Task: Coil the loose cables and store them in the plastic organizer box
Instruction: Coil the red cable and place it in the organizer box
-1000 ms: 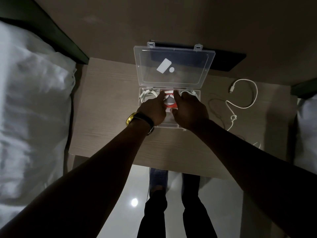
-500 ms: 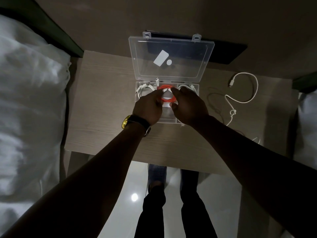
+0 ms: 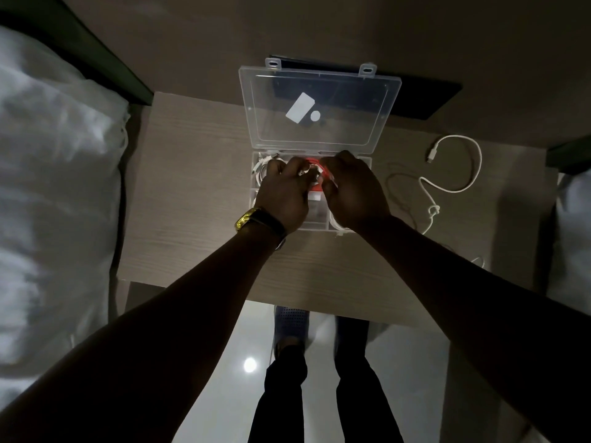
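Over the organizer box (image 3: 382, 110), both hands' fingers (image 3: 295, 166) pinch the red cable coil (image 3: 315, 163).

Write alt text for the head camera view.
Both hands, left hand and right hand, press a red cable into an open clear box on a table; a loose white cable lies right.

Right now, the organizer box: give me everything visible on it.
The organizer box is clear plastic and sits open on the wooden table, its lid standing up at the back. Two latch tabs top the lid; a white rectangular sticker and a round one show on it. Dividers split the base into compartments. A coiled white cable fills the far-left one. The left hand and right hand press a red cable into the far-middle one, hiding most of the base.
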The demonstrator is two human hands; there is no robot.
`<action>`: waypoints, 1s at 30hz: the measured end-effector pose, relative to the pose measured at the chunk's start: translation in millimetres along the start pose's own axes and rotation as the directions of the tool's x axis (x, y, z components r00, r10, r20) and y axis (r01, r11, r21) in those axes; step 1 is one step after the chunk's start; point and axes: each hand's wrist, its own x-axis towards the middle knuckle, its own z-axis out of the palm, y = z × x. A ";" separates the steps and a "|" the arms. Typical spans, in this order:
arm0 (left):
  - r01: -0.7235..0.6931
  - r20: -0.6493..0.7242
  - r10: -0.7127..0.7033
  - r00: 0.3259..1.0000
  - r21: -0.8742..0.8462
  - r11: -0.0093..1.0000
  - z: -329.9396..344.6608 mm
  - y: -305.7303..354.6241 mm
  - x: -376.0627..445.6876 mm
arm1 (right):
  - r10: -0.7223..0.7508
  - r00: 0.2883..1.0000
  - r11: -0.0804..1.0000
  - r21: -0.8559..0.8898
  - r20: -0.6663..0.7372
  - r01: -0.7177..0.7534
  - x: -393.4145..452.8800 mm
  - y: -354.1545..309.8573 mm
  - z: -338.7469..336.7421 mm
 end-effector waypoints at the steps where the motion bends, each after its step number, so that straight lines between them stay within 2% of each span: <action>1: -0.010 0.016 0.010 1.000 0.028 1.000 1.0 -0.8 1.2 | -0.027 1.000 0.999 -0.022 0.012 0.027 0.3 -1.0 -1.0; 4: -0.022 0.079 0.015 0.997 0.077 0.997 0.4 -1.8 4.9 | -0.059 0.995 0.991 -0.115 0.082 0.068 -0.7 -3.6 -1.5; 8: 0.028 0.071 -0.037 0.997 0.128 0.991 -0.9 4.8 0.3 | -0.062 0.987 0.963 -0.250 0.147 0.097 -2.5 -7.0 1.5; 12: 0.083 0.123 -0.105 0.987 0.175 0.981 2.5 13.5 -7.7 | -0.081 0.978 0.931 -0.335 0.190 0.142 -7.0 -3.3 9.3; 15: 0.113 0.141 -0.138 0.980 0.173 0.978 1.9 17.3 -4.1 | -0.071 0.983 0.957 -0.268 0.172 0.116 0.1 -3.6 6.3; 18: 0.118 0.163 -0.138 0.977 0.131 0.984 0.3 17.0 2.3 | -0.039 0.995 0.990 -0.132 0.096 0.051 0.2 -3.3 -1.3; 21: 0.132 0.169 -0.153 0.974 0.132 0.982 -0.6 16.3 7.3 | -0.052 0.998 0.998 -0.018 0.046 0.053 -8.7 -3.1 -6.1; 30: 0.080 0.034 -0.079 0.996 -0.027 0.996 -2.6 5.9 0.7 | -0.009 0.992 0.993 0.117 -0.128 0.024 -22.3 -0.2 -6.9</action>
